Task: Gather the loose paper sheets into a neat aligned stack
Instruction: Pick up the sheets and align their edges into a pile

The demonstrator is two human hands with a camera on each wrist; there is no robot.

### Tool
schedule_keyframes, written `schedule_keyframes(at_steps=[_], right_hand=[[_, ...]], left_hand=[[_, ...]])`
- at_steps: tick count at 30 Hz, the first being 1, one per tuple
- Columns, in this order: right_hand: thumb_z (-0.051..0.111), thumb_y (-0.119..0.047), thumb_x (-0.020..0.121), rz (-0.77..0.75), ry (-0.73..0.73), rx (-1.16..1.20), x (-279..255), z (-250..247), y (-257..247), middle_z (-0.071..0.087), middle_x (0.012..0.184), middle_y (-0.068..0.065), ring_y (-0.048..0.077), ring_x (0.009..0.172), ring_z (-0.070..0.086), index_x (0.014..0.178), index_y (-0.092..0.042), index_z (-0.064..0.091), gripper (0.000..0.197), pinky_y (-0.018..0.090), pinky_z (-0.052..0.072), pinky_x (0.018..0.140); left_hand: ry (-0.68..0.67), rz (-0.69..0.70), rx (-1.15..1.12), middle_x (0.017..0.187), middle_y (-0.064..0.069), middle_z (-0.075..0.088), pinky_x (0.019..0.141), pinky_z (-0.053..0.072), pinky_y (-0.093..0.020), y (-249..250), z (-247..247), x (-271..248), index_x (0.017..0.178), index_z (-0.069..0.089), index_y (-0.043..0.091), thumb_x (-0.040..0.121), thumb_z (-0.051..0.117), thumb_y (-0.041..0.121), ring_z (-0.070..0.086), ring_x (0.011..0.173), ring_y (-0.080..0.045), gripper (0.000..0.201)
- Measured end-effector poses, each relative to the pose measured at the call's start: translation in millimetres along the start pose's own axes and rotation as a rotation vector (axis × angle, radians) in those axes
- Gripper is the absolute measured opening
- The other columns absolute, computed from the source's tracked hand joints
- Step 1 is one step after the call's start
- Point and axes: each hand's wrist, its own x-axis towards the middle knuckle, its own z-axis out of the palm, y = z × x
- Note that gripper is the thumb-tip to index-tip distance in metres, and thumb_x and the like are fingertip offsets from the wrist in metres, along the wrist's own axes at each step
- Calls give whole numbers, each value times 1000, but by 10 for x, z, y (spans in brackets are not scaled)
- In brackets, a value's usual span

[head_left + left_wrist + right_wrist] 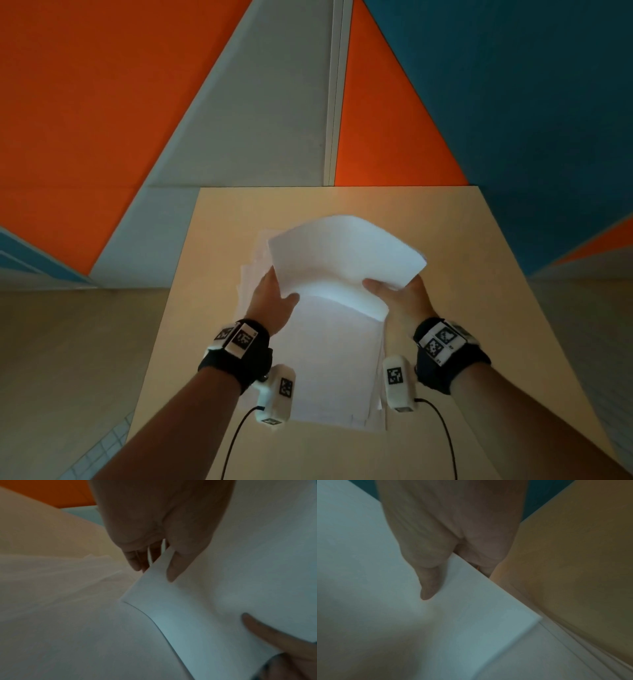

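A bundle of white paper sheets [346, 260] is lifted and curled above a flat pile of white sheets [332, 370] on the beige table [479, 308]. My left hand [274, 298] pinches the bundle's left edge, thumb on top and fingers beneath; the left wrist view shows that thumb [176, 566] on the bundle [223, 588]. My right hand [394, 294] grips the right edge, thumb [429, 585] pressed on the bundle [471, 615]. The lower pile's edges [246, 281] fan out unevenly at the left.
The table's far edge [335, 187] meets a wall of orange, grey and blue panels. Bare tabletop [191, 325] lies left and right of the pile. Cables [236, 442] hang from the wrist cameras near the table's front.
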Motion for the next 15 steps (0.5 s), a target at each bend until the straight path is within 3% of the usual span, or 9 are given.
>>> schedule_keyframes(at_steps=[4,8,13,15], right_hand=[[78,-5,79,75,73,-25,77,-311,-9,73,99,11,25,88,69,102,-5,71,25,34,54,82],[76,-2,79,278,26,-69,-23,-546,298,75,95,14,26,79,70,100,-1,72,21,32,55,70],[79,-4,77,448,40,-172,-73,-528,826,72,103,21,37,94,69,96,0,71,21,52,56,88],[78,-7,78,451,8,-297,-76,-443,911,73,100,20,36,95,69,91,-1,72,15,51,55,91]], left_hand=[[-46,-193,353,137,-14,41,103,41,-41,-250,-71,5,139,38,14,81,67,17,46,124,-35,65],[-145,-349,417,142,-18,35,107,37,-43,-381,-44,-77,142,36,9,88,56,21,40,129,-39,59],[-137,-458,455,139,-17,34,106,35,-48,-407,38,-122,134,41,7,87,51,24,36,127,-39,51],[-121,-493,443,138,-18,33,105,36,-49,-418,48,-113,132,42,5,86,51,23,35,126,-39,51]])
